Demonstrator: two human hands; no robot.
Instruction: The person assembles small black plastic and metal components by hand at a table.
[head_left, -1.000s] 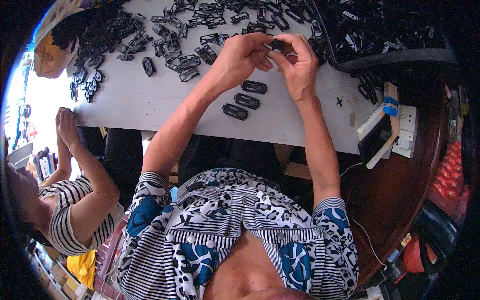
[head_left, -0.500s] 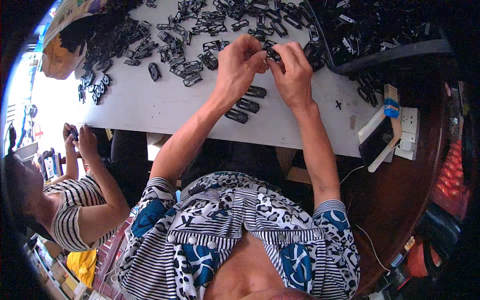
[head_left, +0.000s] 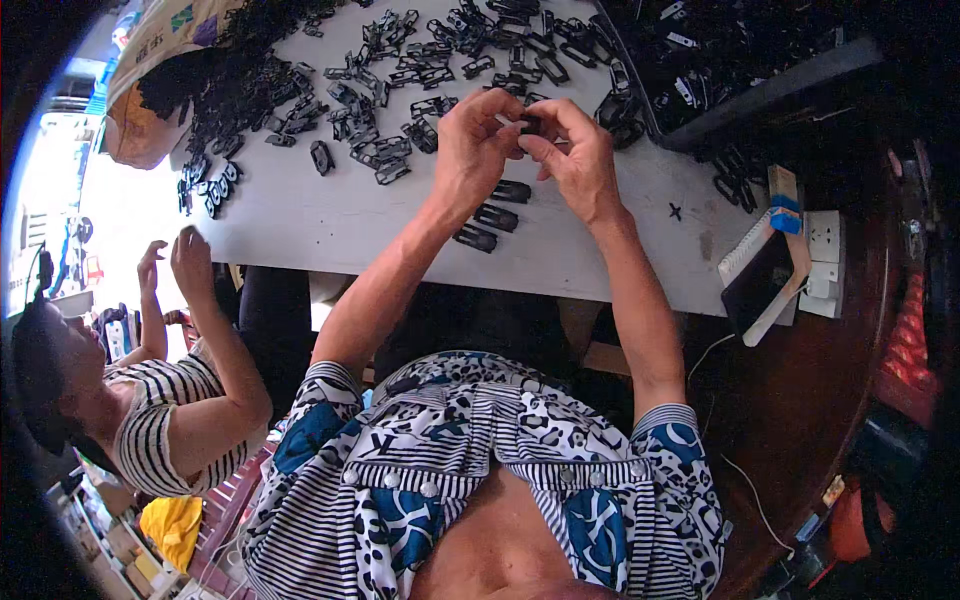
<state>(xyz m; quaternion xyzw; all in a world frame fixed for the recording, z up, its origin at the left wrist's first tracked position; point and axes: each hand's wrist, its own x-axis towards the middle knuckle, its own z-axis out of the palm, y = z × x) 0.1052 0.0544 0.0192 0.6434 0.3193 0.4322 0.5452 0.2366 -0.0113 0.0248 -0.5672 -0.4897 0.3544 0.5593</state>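
Observation:
My left hand [head_left: 478, 140] and my right hand [head_left: 572, 150] meet above the white table, fingers closed around one small black plastic part [head_left: 531, 124]. Most of that part is covered by my fingers, so its exact kind cannot be made out. Just below my hands, three oblong black plastic frames [head_left: 496, 216] lie in a slanting row on the table. Beyond my hands, many similar black frames [head_left: 420, 70] are strewn loosely over the tabletop.
A dark bin [head_left: 770, 85] full of parts stands at the far right. A sack [head_left: 145, 125] and a black heap [head_left: 220, 90] lie far left. A phone-like slab on a stand [head_left: 765, 270] sits at the right edge. At left, a co-worker's hands [head_left: 185, 260] are raised.
My hands have shifted slightly lower in the picture, still together on the small part. The co-worker's hands have moved apart and upward. The whole view has shifted slightly.

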